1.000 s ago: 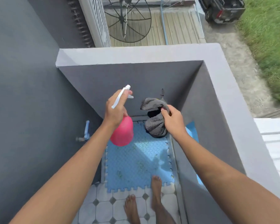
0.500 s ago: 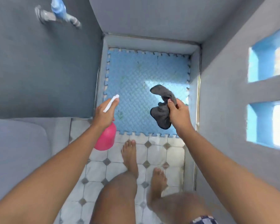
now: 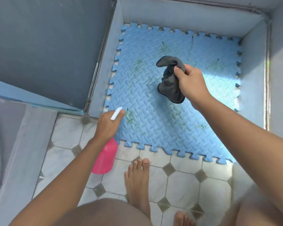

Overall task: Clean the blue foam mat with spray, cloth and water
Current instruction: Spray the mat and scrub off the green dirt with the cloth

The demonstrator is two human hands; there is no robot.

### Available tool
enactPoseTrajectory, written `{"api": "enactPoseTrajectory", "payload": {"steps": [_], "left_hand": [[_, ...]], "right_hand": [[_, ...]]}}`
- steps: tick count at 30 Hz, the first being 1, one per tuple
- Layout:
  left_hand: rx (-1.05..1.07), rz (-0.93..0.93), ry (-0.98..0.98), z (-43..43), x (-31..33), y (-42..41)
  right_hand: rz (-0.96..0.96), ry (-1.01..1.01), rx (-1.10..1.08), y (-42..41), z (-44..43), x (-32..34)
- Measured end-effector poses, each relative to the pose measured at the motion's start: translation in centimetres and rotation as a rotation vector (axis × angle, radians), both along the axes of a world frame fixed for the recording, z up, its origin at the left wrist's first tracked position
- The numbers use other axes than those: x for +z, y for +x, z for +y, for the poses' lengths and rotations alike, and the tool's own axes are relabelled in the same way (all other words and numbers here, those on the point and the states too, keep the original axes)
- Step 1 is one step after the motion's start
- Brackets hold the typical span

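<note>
The blue foam mat [image 3: 153,101] lies on the floor in a grey walled corner, with green stains scattered over its ridged surface. My left hand [image 3: 107,123] grips a pink spray bottle [image 3: 104,158] by its white trigger head, held over the mat's near left corner. My right hand [image 3: 190,84] holds a bunched dark grey cloth [image 3: 171,84] above the middle of the mat. The cloth hangs down from my fingers, apart from the mat.
Grey walls [image 3: 178,17] close the mat in at the back, left and right. White floor tiles [image 3: 178,181] with grey diamonds lie in front, where my bare feet [image 3: 138,180] stand. A grey ledge [image 3: 15,144] sits at the left.
My view has dropped from the outside yard to the floor and moved closer to the mat. Both hands have lowered toward the mat, still holding the bottle and the cloth.
</note>
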State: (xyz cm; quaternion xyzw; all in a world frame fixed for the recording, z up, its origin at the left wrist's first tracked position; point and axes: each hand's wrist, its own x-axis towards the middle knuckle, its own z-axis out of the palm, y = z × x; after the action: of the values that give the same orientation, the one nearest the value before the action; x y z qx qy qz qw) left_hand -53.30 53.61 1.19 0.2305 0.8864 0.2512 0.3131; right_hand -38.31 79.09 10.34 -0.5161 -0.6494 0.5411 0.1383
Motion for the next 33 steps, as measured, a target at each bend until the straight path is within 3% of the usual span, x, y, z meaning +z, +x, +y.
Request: {"api": "enactPoseTrajectory", "payload": {"steps": [4, 13, 16, 19, 25, 29, 33], "left_hand": [[0.047, -0.108, 0.073, -0.1, -2.4, -1.8], [0.111, 0.017, 0.166, -4.2, -1.8, 0.6], [0.096, 0.05, 0.101, -5.3, -1.6, 1.5], [0.035, -0.021, 0.158, -6.2, -1.7, 1.4], [0.161, 0.02, 0.23, -6.3, -0.5, 0.9], [0.057, 0.072, 0.216, -6.3, -0.9, 0.7], [0.01, -0.019, 0.193, -6.0, -0.4, -0.1]], "right_hand": [[0.025, 0.035, 0.13, -2.2, 2.0, -2.8], [-0.007, 0.131, 0.313, -0.2, 0.0, -4.7], [0.047, 0.085, 0.24, -1.1, 0.3, -4.0], [0.073, 0.071, 0.241, -1.7, 0.0, -4.5], [0.04, 0.1, 0.287, -0.7, -0.4, -5.6], [0.044, 0.089, 0.253, -1.1, 0.2, -6.2], [0.028, 0.077, 0.269, -1.3, -0.1, -6.9]]}}
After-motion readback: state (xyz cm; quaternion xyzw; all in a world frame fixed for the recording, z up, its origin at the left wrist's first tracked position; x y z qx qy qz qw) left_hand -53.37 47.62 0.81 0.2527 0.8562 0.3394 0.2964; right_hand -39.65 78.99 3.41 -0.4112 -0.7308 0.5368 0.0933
